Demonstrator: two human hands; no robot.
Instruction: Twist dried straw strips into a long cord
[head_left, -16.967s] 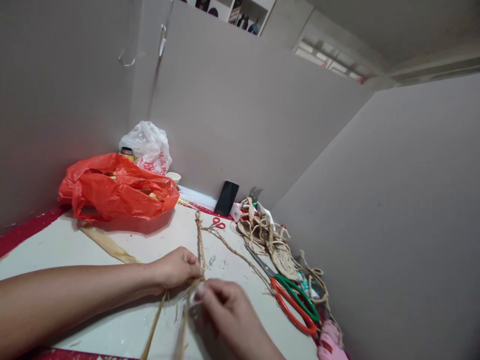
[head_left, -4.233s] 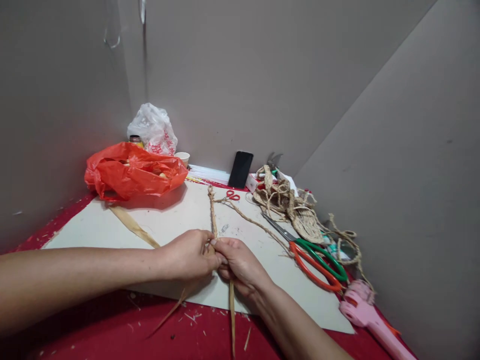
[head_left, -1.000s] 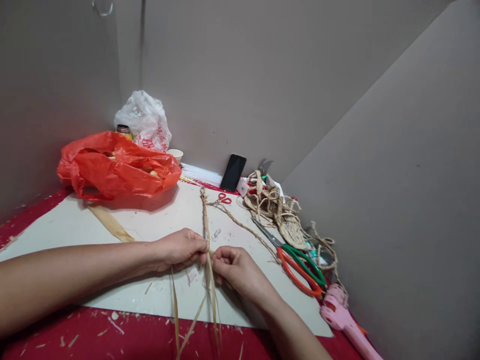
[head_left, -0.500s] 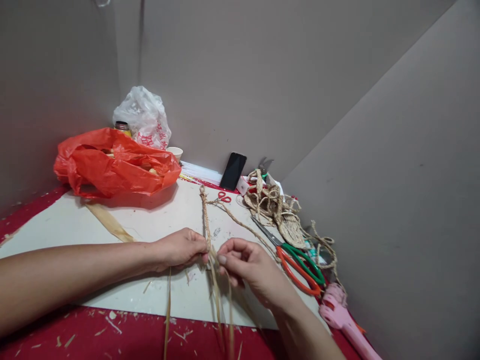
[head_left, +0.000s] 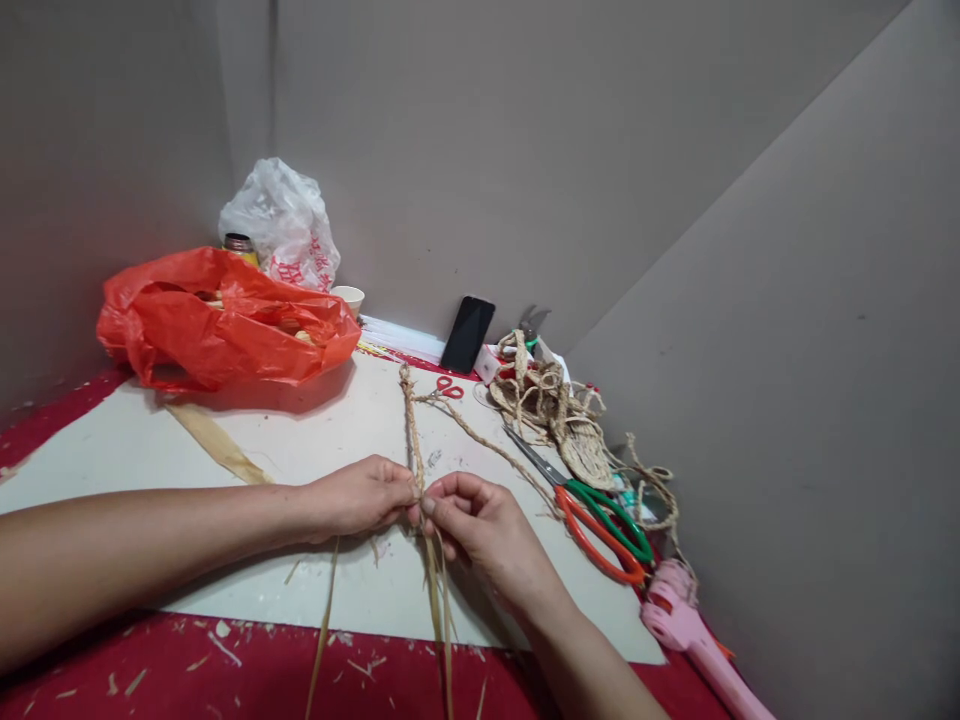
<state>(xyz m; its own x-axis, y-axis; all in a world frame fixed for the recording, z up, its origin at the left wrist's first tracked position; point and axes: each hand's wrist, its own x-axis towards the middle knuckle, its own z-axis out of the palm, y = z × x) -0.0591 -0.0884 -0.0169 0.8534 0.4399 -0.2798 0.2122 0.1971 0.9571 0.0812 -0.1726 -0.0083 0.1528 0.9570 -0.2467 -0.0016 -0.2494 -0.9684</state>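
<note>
A tan braided straw cord (head_left: 412, 430) runs down the white board, and its lower end sits between my two hands. My left hand (head_left: 371, 492) pinches the braid near its working end. Right beside it, the thumb and fingers of my right hand (head_left: 472, 515) are closed on loose straw strands (head_left: 435, 590), which trail down over the board's front edge. One more strand (head_left: 324, 620) hangs below my left hand. The exact crossing of strands is hidden by my fingertips. A thinner cord (head_left: 487, 440) branches off to the right of the braid.
Large scissors (head_left: 600, 525) with green and orange handles lie right of my right hand, near a heap of woven straw pieces (head_left: 559, 410). Small red scissors (head_left: 450, 386), a phone (head_left: 466, 335), a red plastic bag (head_left: 225, 320) and a pink device (head_left: 682, 620) surround the white board (head_left: 225, 560).
My right hand has moved left and its fingertips now meet those of my left hand at the braid's end. The hanging strands have shifted left. My left hand stays nearly still.
</note>
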